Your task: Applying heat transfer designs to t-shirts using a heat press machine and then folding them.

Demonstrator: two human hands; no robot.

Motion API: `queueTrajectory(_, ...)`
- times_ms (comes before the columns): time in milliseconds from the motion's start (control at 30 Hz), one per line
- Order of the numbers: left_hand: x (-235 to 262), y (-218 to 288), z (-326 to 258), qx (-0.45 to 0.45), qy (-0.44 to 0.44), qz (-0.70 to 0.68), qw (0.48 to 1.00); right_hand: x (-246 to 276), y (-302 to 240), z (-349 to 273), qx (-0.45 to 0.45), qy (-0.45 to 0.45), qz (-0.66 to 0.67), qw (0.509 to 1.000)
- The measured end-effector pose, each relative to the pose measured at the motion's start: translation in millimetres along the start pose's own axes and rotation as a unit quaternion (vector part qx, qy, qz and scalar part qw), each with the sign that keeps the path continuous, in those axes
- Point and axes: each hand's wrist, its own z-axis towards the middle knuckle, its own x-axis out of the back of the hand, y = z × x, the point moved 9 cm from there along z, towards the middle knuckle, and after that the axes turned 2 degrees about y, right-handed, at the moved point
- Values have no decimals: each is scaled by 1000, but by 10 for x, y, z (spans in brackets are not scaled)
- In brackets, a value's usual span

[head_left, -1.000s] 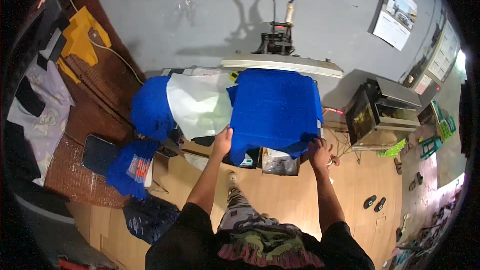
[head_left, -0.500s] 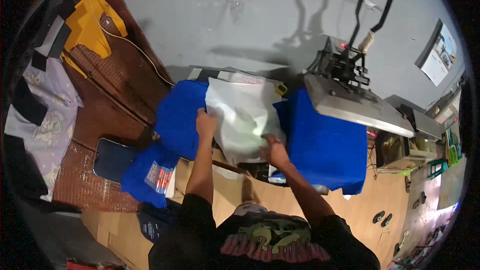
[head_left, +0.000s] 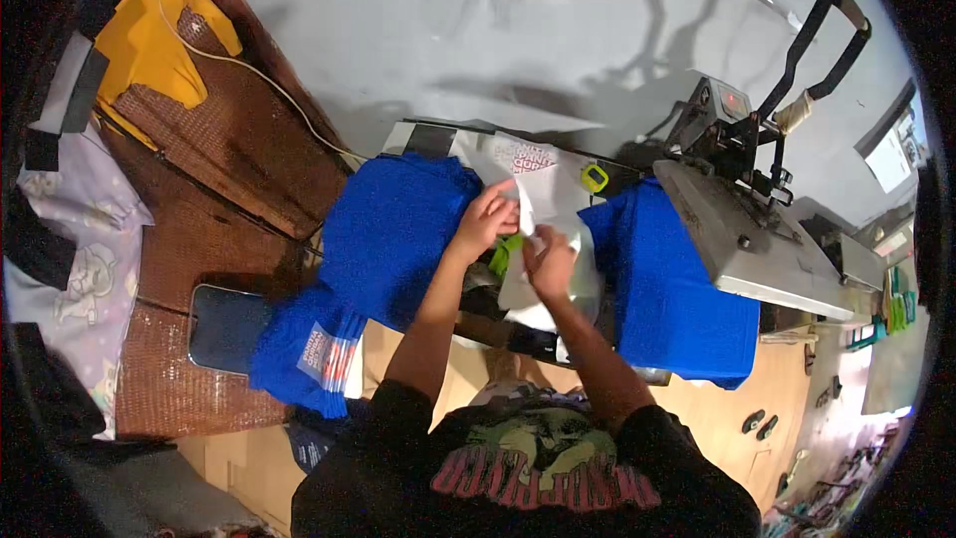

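Note:
A thin white sheet [head_left: 558,201] lies partly lifted and folded between my hands, with red print showing at its far end. My left hand [head_left: 485,224] has its fingers bent against the sheet's left edge. My right hand [head_left: 551,264] is closed on the nearer part, thumb toward the left hand. Under the lifted edge a bright green thing [head_left: 505,253] shows, mostly hidden. Blue cloth [head_left: 398,229] lies just left of my left hand, and more blue cloth [head_left: 677,284] is draped to the right.
A heat press [head_left: 767,229] with a raised black handle stands at the right. A small yellow-green device [head_left: 595,177] sits behind the sheet. At the left are a phone-like dark slab [head_left: 229,327], a blue garment with a printed patch [head_left: 317,351] and a yellow garment [head_left: 159,35].
The sheet was spread flat and is now lifted and folded, uncovering the green thing. My left hand has moved right, close to my right hand. The view has shifted slightly.

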Motion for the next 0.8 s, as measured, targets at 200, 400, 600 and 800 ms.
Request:
queueTrajectory(200,339,-452,640,-133,85,507,847,750,565,384,-101,222,189,951)
queueTrajectory(400,106,-1516,1091,-152,-1,833,533,992,772,213,-149,255,233,926)
queueTrajectory(600,184,-991,932,-72,189,654,729,976,956,92,-209,245,323,890)
queueTrajectory(800,324,108,461,-48,293,541,787,839,741,129,-126,218,343,905)
